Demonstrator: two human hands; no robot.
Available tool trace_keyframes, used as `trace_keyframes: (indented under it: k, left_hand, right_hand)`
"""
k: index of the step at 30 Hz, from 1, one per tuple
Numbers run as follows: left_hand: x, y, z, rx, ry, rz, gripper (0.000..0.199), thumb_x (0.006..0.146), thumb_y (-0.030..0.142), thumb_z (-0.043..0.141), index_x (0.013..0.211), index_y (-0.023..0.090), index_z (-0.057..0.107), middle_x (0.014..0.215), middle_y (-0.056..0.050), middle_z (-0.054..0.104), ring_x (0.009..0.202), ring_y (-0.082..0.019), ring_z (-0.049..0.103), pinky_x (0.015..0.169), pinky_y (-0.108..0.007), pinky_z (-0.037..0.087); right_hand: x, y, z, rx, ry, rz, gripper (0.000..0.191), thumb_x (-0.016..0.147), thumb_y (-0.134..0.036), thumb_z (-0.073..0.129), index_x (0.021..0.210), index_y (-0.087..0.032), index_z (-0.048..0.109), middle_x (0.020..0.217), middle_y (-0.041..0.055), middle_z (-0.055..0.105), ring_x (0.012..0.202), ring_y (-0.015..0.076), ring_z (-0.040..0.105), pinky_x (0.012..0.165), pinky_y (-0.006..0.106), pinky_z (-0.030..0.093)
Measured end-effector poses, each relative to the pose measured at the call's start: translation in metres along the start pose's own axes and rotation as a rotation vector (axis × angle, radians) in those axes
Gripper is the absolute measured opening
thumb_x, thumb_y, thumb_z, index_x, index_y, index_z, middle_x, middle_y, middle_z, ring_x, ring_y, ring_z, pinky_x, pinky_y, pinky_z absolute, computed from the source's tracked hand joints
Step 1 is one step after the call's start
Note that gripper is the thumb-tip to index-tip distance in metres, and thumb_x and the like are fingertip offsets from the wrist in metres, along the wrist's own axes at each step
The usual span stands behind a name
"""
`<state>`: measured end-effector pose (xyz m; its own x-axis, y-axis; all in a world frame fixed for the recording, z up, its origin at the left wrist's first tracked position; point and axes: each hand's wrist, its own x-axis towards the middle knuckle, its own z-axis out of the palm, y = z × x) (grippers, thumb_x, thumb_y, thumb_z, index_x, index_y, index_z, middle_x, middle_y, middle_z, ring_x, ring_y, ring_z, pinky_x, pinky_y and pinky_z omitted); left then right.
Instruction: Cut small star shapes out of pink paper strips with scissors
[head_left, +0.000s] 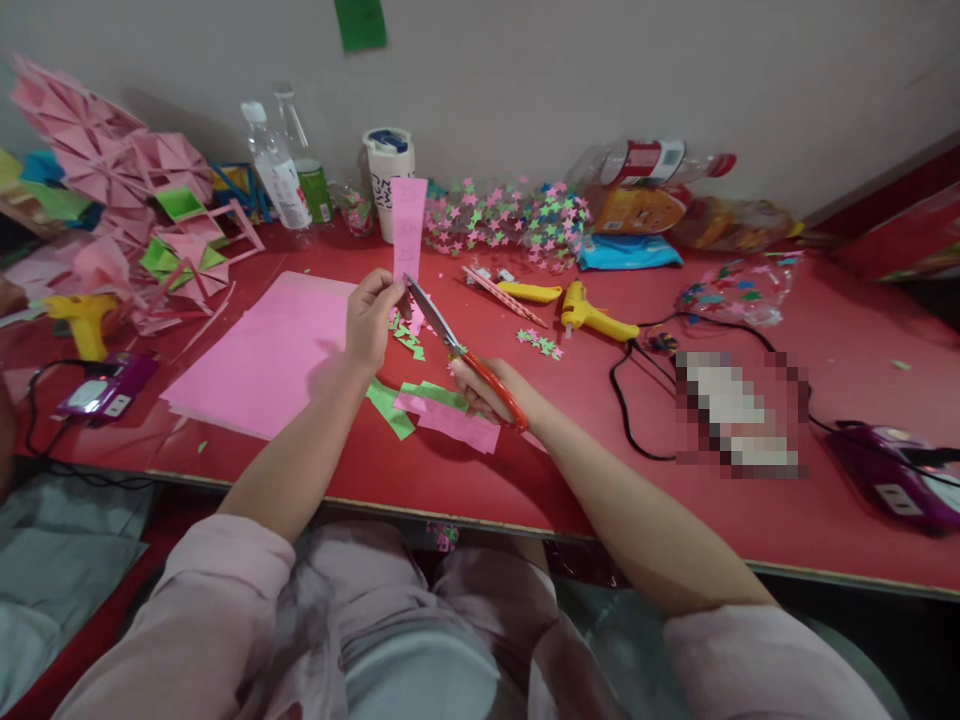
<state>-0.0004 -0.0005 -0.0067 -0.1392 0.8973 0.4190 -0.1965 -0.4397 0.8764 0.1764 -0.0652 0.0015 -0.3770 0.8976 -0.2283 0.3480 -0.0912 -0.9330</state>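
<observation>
My left hand (pixel 373 310) pinches the lower end of an upright pink paper strip (pixel 409 225) that has faint drawn marks on it. My right hand (pixel 491 390) is wrapped round red-handled scissors (pixel 487 378), their blades pointing up and left to the strip's lower end by my left fingertips. Below the hands lie pink paper strips (pixel 457 424) and green paper strips (pixel 390 408). Small green cut pieces (pixel 407 338) are scattered under the blades. A stack of pink sheets (pixel 262 350) rests left of my left hand, partly behind my forearm.
Bottles (pixel 277 175) and a white cup (pixel 390 165) stand along the wall. Star cutouts (pixel 540 343), a yellow cutter (pixel 529 292) and a yellow glue gun (pixel 596 316) with a black cord lie right of centre. Folded pink paper shapes (pixel 97 140) fill the left back.
</observation>
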Motion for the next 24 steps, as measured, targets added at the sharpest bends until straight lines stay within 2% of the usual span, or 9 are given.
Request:
trace_keyframes:
  k: [8,14,19,24]
  left_hand:
    - [-0.004,-0.001,0.003,-0.013,-0.015,-0.022,0.022,0.079,0.017,0.049,0.058,0.02,0.044,0.048,0.005,0.05,0.044,-0.006,0.047,0.048,-0.02,0.037]
    - [-0.001,0.001,0.0,-0.036,-0.06,-0.007,0.02,0.077,0.016,0.049,0.057,0.019,0.047,0.045,0.006,0.05,0.043,-0.005,0.046,0.047,-0.019,0.034]
    - [0.002,0.004,-0.005,-0.057,-0.107,-0.013,0.017,0.073,0.014,0.047,0.057,0.018,0.048,0.044,0.005,0.049,0.04,-0.005,0.042,0.043,-0.019,0.031]
    - [0.005,0.005,-0.009,-0.042,-0.094,-0.007,0.016,0.068,0.013,0.048,0.053,0.018,0.047,0.042,0.006,0.045,0.038,-0.004,0.038,0.041,-0.019,0.029]
  right_hand:
    - [-0.001,0.002,0.002,0.031,-0.035,-0.012,0.043,0.085,-0.057,0.049,0.066,-0.019,0.042,0.038,-0.009,0.036,0.03,0.005,0.035,0.042,0.021,0.044]
    - [-0.003,-0.002,-0.005,0.009,-0.066,-0.012,0.045,0.083,-0.059,0.05,0.066,-0.019,0.043,0.041,-0.0081,0.037,0.033,0.0049,0.037,0.043,0.021,0.045]
    - [-0.002,-0.002,-0.008,-0.035,-0.03,-0.001,0.045,0.083,-0.057,0.052,0.064,-0.018,0.044,0.042,-0.0067,0.039,0.033,0.0052,0.039,0.041,0.021,0.044]
    - [-0.001,-0.002,-0.006,-0.057,0.0,0.013,0.044,0.083,-0.055,0.054,0.062,-0.018,0.043,0.043,-0.0063,0.04,0.033,0.0047,0.039,0.038,0.02,0.041]
